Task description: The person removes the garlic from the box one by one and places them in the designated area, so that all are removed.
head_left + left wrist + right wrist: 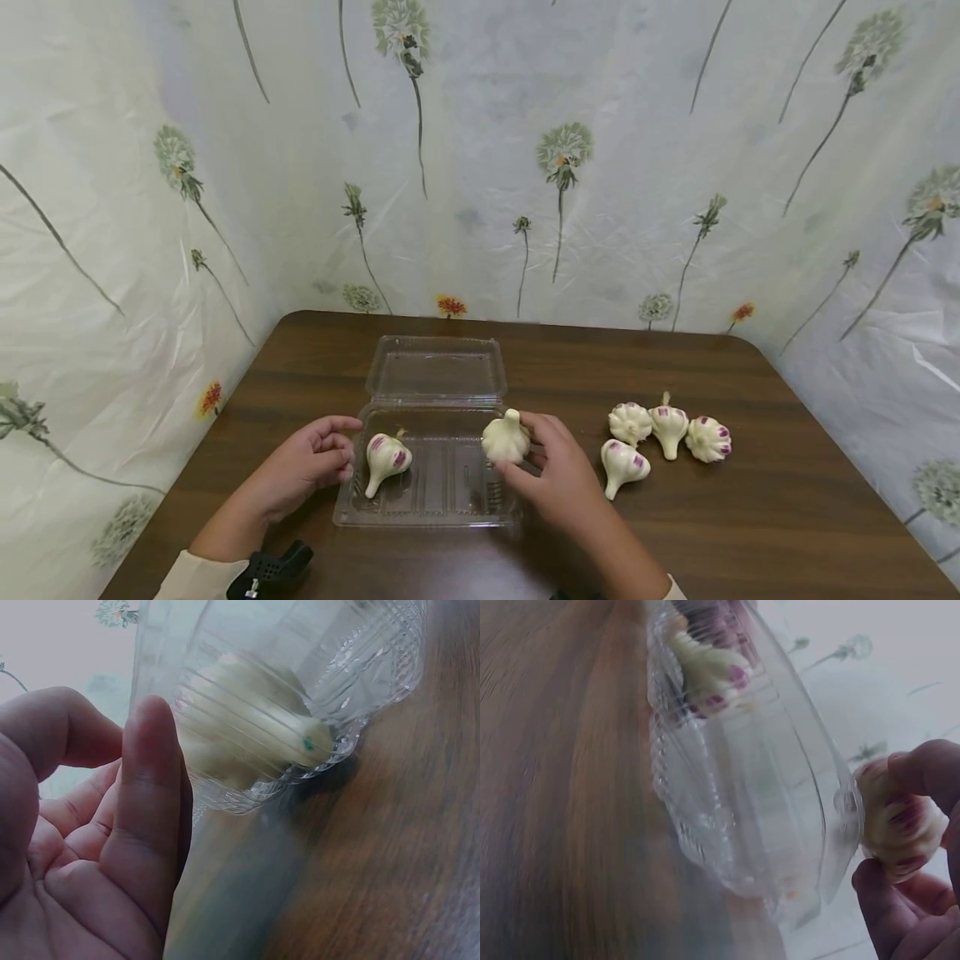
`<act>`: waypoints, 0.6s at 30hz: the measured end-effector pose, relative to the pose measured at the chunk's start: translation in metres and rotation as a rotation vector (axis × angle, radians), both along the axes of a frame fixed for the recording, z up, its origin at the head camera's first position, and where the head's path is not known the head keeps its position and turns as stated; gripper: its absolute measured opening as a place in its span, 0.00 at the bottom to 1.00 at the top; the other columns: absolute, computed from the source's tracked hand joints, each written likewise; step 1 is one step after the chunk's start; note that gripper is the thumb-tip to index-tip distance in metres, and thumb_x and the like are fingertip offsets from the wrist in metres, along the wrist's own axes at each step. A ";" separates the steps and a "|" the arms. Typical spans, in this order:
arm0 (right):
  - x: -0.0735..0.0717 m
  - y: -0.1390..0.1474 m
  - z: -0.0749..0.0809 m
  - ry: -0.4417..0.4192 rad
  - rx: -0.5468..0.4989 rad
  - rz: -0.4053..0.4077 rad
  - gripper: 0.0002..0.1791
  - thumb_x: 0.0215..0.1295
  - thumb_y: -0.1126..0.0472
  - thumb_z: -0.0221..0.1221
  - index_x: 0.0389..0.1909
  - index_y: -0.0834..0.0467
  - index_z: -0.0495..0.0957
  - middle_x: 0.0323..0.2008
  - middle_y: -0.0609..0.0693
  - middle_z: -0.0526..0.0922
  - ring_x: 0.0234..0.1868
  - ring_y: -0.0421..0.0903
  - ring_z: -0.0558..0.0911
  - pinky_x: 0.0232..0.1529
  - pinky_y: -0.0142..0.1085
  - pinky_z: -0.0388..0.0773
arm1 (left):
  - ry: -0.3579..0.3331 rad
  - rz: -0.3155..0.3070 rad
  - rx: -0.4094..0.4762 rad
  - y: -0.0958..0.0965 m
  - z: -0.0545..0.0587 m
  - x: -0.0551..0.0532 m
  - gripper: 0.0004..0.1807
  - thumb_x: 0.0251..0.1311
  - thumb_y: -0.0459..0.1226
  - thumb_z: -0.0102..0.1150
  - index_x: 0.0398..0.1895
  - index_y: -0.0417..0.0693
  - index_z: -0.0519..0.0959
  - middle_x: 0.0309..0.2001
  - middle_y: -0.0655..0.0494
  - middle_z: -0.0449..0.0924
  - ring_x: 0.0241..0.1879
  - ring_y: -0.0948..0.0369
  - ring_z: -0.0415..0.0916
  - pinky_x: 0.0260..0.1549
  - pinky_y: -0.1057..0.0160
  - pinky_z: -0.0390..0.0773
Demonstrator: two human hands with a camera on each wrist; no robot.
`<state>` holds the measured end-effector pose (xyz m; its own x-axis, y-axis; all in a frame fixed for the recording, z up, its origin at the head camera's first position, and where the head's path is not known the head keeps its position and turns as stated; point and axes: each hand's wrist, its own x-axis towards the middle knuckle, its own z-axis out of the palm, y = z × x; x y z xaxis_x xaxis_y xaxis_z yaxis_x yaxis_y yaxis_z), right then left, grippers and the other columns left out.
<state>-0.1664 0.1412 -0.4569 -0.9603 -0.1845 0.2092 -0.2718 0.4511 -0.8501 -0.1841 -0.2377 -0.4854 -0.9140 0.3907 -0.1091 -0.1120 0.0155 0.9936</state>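
Observation:
A garlic bulb [505, 438] is pinched between the thumb and fingers of my right hand [557, 468], over the right side of a clear plastic clamshell container [438, 525]. In the right wrist view, the held bulb [901, 819] shows purple patches and overlaps the container's rim. Another garlic bulb [387, 458] lies inside at the left, its stem pointing toward the front. My left hand [318, 457] is beside the container's left wall, fingers loosely bent. The left wrist view shows the bulb inside [247, 724] through the clear wall, just beyond the thumb.
Several garlic bulbs [669, 427] sit in a group on the dark wooden table [720, 525], right of the container. The container's lid [437, 371] lies opened toward the back. A flower-printed sheet [480, 167] hangs behind the table and at both sides.

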 end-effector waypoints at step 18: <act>0.004 0.037 -0.006 0.087 -0.016 -0.096 0.36 0.60 0.65 0.75 0.68 0.62 0.73 0.60 0.58 0.76 0.61 0.56 0.81 0.58 0.40 0.83 | 0.003 -0.005 0.001 0.000 -0.002 -0.001 0.30 0.76 0.30 0.54 0.74 0.29 0.56 0.38 0.57 0.76 0.35 0.62 0.79 0.41 0.65 0.85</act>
